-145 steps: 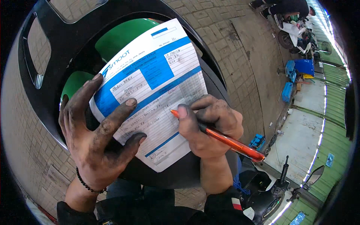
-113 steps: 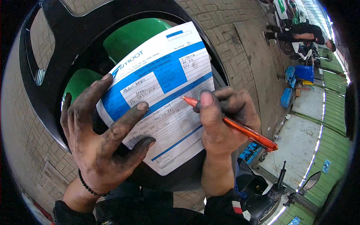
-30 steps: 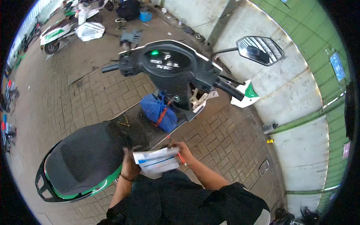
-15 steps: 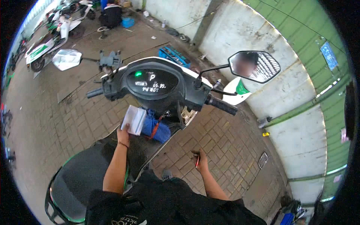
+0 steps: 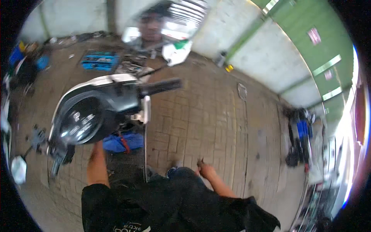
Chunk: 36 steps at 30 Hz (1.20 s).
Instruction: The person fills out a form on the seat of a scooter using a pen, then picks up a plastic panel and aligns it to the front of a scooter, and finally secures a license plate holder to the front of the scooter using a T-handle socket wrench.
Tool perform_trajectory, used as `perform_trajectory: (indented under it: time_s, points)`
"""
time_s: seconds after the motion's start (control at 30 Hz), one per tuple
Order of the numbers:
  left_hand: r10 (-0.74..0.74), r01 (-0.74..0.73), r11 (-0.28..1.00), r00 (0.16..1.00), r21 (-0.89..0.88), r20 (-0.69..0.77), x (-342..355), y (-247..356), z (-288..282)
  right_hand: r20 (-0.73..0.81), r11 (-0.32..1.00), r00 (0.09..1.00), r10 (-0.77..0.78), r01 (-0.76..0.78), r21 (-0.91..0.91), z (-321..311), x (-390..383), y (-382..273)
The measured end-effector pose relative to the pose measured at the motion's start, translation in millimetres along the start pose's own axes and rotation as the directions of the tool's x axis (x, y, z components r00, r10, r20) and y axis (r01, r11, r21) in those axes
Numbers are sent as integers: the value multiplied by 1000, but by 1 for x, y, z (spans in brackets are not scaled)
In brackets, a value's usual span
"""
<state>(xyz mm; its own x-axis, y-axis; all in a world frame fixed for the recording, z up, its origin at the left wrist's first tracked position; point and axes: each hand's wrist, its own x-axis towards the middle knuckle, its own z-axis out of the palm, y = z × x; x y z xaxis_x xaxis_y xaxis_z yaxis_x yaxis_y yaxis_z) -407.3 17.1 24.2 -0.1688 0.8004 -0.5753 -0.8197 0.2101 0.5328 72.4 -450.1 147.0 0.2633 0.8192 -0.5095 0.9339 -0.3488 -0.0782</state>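
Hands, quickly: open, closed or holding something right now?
Left hand: hidden behind the dashboard; cannot be told.
Right hand: too blurred to tell its grip or contents.

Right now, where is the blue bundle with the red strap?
In the head view, the blue bundle is left of centre, just below the scooter's dashboard and just right of the person's left forearm.

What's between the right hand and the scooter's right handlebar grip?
In the head view, only brick paving shows between the right hand and the right handlebar grip.
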Motion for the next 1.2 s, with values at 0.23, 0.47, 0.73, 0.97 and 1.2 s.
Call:
perform_trajectory:
  time_s: [0.23,0.47,0.73,0.97,1.2]
  points:
    - [168,-107,886,981,452,-96,-21,1,20,-223,969,974,-49,100,224,-86,29,-4]
    - [354,-116,649,921,752,-164,-62,-24,23,115,958,961,-251,230,170,-67,56,56]
    - [555,78,206,812,975,-182,-100,-21,1,-90,855,964,-250,263,447,-227,167,135]
    - [198,242,-961,939,133,-281,-199,-99,-71,-399,-111,418,-816,564,819,-434,149,113]
    - [-67,194,-490,964,850,-259,-262,-322,-42,-118,-303,-286,-951,786,539,-489,173,18]
